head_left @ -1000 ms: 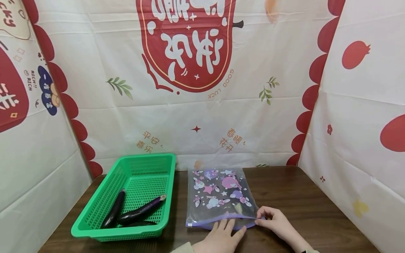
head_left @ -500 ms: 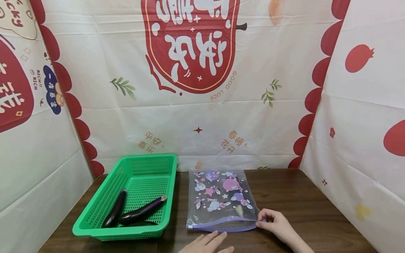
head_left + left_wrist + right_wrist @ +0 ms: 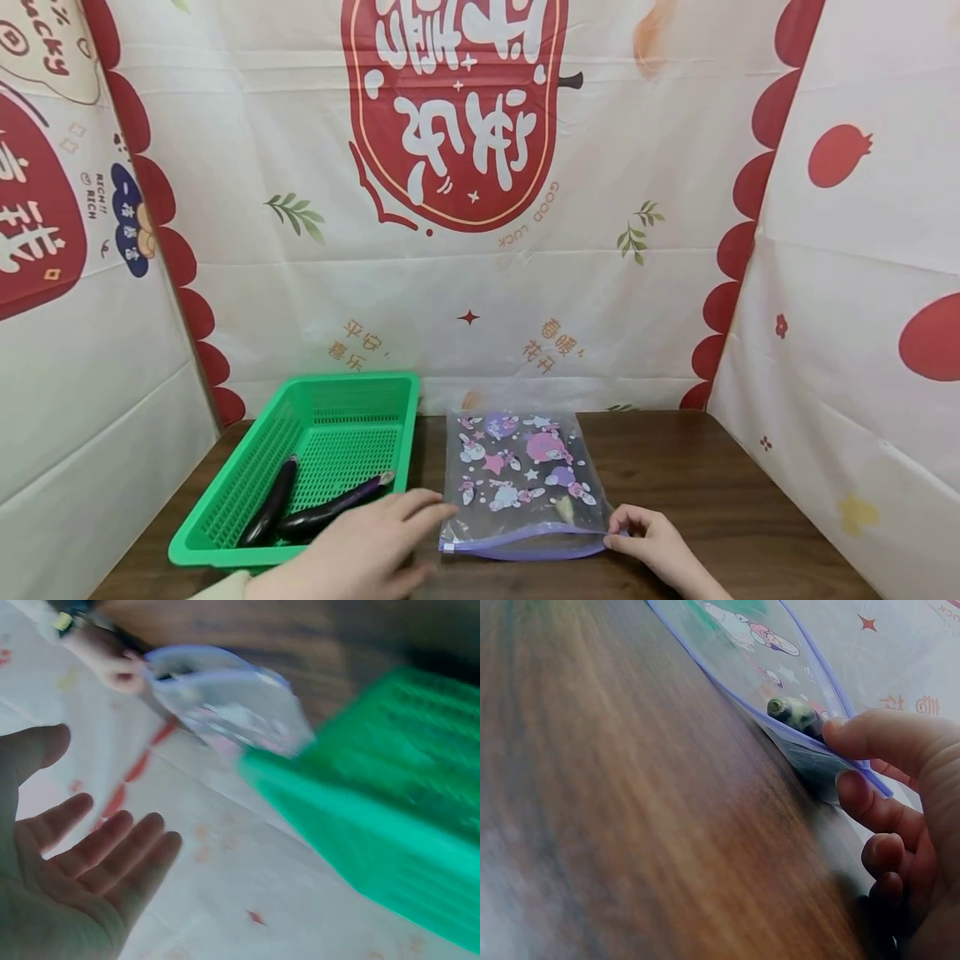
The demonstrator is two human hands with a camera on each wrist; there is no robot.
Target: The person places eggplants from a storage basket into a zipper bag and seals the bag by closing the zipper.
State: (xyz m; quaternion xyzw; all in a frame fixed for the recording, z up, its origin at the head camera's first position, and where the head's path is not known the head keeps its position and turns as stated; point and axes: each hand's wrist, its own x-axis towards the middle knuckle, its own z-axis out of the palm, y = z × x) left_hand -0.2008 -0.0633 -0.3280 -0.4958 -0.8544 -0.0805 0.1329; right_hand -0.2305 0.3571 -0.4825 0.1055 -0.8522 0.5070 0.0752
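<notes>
A clear zip bag (image 3: 487, 479) with cartoon prints and a purple zip edge lies on the table, its mouth parted toward me. Inside it is an eggplant (image 3: 799, 716), whose pale green stem end shows near the mouth. My right hand (image 3: 652, 542) pinches the bag's right corner between thumb and index finger. My left hand (image 3: 367, 546) is in the air by the front of the green basket (image 3: 352, 378), fingers apart and holding nothing. Dark purple eggplants (image 3: 272, 504) lie in the basket, partly hidden behind my left hand.
The brown wooden table (image 3: 675, 467) carries the basket on the left and the bag in the middle. Printed white cloth (image 3: 405, 308) hangs behind and on both sides.
My left hand has come off the bag's mouth and swung left to the basket's front. The right hand keeps its pinch on the bag's corner, and the mouth stays parted.
</notes>
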